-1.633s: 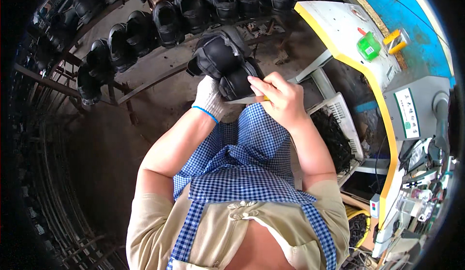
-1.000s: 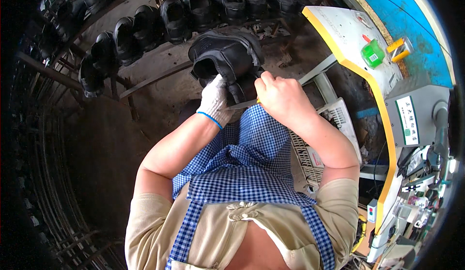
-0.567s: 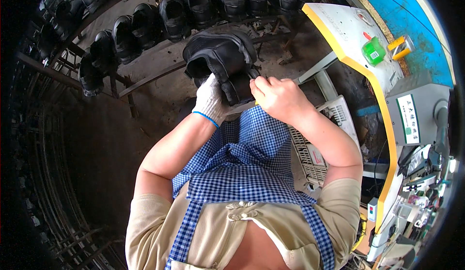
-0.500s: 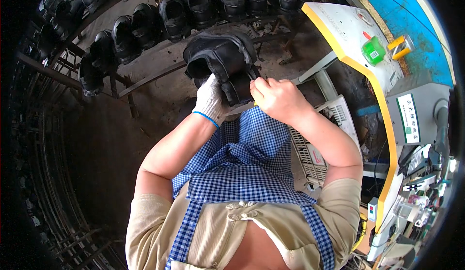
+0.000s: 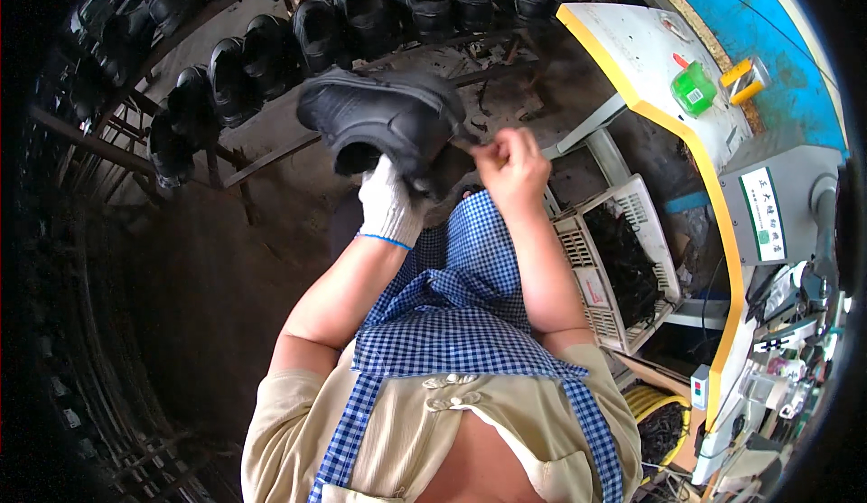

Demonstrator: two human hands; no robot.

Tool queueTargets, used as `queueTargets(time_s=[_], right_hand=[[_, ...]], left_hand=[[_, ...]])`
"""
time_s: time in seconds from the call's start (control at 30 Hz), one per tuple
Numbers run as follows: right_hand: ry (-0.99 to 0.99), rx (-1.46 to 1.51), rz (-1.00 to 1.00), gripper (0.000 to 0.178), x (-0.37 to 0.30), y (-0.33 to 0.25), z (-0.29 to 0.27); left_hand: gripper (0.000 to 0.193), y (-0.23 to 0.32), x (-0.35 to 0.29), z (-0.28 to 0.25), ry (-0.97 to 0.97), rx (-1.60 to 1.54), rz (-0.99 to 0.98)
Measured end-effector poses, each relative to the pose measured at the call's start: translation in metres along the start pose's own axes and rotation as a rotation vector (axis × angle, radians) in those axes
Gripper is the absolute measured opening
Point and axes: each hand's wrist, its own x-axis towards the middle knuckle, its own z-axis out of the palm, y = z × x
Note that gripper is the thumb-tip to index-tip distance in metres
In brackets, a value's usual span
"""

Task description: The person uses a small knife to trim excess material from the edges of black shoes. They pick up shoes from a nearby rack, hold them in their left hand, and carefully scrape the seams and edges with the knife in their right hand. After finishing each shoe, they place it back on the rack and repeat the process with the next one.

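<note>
A black shoe (image 5: 388, 124) is held up in front of me, tilted on its side with its opening toward me; motion blurs it somewhat. My left hand (image 5: 388, 205), in a white knitted glove with a blue cuff edge, is closed on the shoe at its opening, the fingers partly hidden by it. At the shoe's right edge, my bare right hand (image 5: 515, 173) is closed in a pinch. A thin dark strip (image 5: 466, 136) runs from the shoe's edge to those fingertips; whether it is still joined to the shoe is blurred.
Black shoes (image 5: 368, 11) stand in a row on a metal rack (image 5: 280, 162) ahead. At right is a white table with a yellow edge (image 5: 650, 110), bearing a green container (image 5: 694, 89). Below it, a pale plastic crate (image 5: 591, 282) and a yellow basket (image 5: 684, 431) hold black scraps.
The shoe has turned and shifted left in my left hand. My right hand has swung its forearm inward and moved slightly right, with a dark strip now showing at its fingertips.
</note>
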Motion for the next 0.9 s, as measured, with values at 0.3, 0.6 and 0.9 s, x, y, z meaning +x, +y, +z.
queueTargets(time_s=[0.3, 0.6, 0.9], right_hand=[[-0.081, -0.004, 0.569, 0.022, -0.023, 0.096, 0.000], [-0.372, 0.129, 0.453, 0.018, -0.094, 0.064, 0.057], [-0.451, 0.179, 0.387, 0.017, -0.087, 0.053, 0.052]], left_hand=[[0.041, 0.060, -0.033, -0.039, -0.270, 0.643, 0.264], [0.031, 0.196, 0.007, 0.116, -0.289, 1.516, 0.765], [0.024, 0.295, 0.190, 0.246, -0.070, 2.675, 1.290]])
